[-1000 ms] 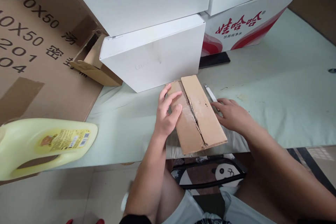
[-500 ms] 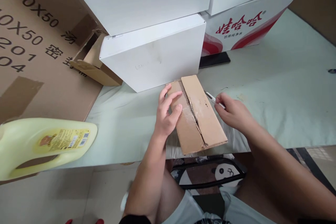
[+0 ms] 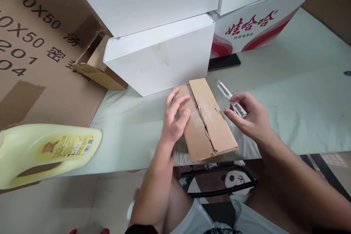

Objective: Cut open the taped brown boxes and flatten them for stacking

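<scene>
A small brown cardboard box (image 3: 219, 124) lies at the table's front edge, its near end reaching slightly past it. A ragged slit runs lengthwise between its top flaps, with clear tape on the left flap. My left hand (image 3: 176, 119) grips the box's left side, thumb and forefinger on top, fingers curled at its far left corner. Just right of the box, my right hand (image 3: 251, 115) holds a white box cutter (image 3: 225, 90) loosely between thumb and fingers. The cutter's slim tip points away from me, apart from the box.
White cartons (image 3: 161, 58) stand stacked behind, beside a red-and-white carton (image 3: 249, 29). A black phone (image 3: 225, 62) lies before them. To the left are a yellow jug (image 3: 63, 135), an open small carton (image 3: 101, 65) and a large brown carton (image 3: 55, 80). Pale green cloth covers the table (image 3: 296, 91).
My right hand has turned and its fingers have loosened, so more of the box cutter shows. My left hand and the cardboard box have stayed in place.
</scene>
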A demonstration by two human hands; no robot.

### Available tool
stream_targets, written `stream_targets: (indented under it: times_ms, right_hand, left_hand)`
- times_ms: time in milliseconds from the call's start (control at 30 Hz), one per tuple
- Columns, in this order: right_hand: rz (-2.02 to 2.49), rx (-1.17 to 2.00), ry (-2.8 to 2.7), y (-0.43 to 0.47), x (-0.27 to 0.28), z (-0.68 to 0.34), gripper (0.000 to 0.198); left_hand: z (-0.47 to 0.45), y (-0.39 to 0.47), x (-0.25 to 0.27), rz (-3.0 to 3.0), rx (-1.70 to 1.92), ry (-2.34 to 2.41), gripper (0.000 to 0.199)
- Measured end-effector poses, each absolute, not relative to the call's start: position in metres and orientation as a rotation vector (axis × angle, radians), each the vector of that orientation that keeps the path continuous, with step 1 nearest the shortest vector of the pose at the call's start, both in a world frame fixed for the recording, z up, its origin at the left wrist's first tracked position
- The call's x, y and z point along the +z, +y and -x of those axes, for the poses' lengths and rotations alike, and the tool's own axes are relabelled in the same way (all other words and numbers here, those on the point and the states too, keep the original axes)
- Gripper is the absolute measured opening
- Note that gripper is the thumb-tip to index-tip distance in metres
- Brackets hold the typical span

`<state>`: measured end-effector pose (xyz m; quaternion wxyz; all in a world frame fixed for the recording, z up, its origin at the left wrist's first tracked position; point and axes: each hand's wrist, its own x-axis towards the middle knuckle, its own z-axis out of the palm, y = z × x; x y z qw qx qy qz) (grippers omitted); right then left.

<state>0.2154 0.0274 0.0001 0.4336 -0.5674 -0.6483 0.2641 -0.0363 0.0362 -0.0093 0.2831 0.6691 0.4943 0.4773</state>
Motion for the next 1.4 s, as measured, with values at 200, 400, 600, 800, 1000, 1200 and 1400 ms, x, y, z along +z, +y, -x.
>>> stream_targets:
  times_ms: [200,400,600,800,1000,1200,1400]
  right_hand:
    - [1.383,0.698,-1.625,0.024,0.005,-0.212,0.017]
    - [1.401,0.623,-1.394,0.020,0.002,-0.210,0.022]
    - [1.206,0.689,-1.299,0.015,-0.008,-0.212,0.024]
    - [1.108,0.671,-1.204,0.013,-0.003,-0.208,0.025]
    - [1.060,0.827,-1.373,0.006,0.005,-0.206,0.027]
    - [1.119,0.783,-1.520,0.004,0.004,-0.206,0.017]
    - [1.018,0.778,-1.493,0.005,0.006,-0.204,0.009]
  left_hand:
    - [0.036,0.036,-0.010,-1.805,1.283,1.327,0.043]
    - [0.037,0.036,-0.011,-1.811,1.269,1.330,0.044]
    - [0.038,0.036,-0.012,-1.819,1.271,1.325,0.041]
    - [0.037,0.036,-0.012,-1.821,1.284,1.311,0.041]
    - [0.035,0.036,-0.012,-1.829,1.305,1.312,0.043]
    - [0.037,0.037,-0.013,-1.892,1.292,1.323,0.043]
    - [0.038,0.038,-0.017,-2.002,1.303,1.330,0.041]
